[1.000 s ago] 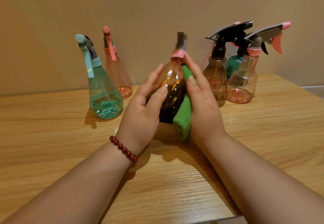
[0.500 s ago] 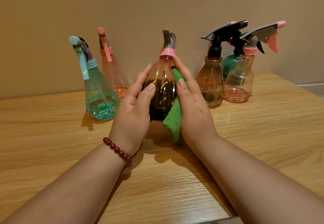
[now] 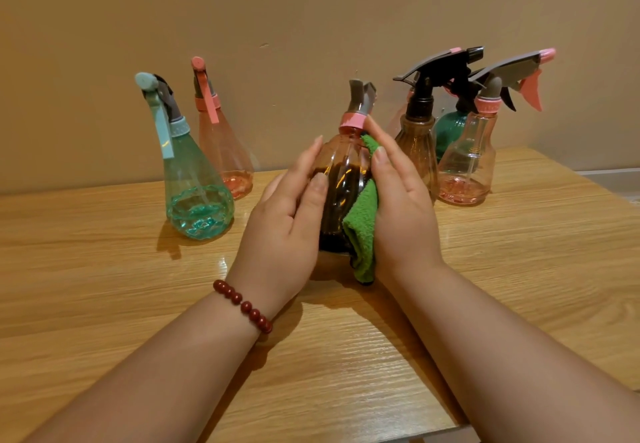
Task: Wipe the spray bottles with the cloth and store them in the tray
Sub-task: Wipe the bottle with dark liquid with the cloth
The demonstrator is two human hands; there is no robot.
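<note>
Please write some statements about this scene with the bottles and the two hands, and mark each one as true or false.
1. The left hand holds the brown bottle with the pink collar. True.
2. The green cloth is under the left hand. False: the right hand presses it against the brown bottle.
3. A red bead bracelet is on the left wrist. True.
4. The teal bottle lies on its side. False: it stands upright on the table.
5. The left pink bottle stands in front of the teal bottle. False: it stands behind it, nearer the wall.
</note>
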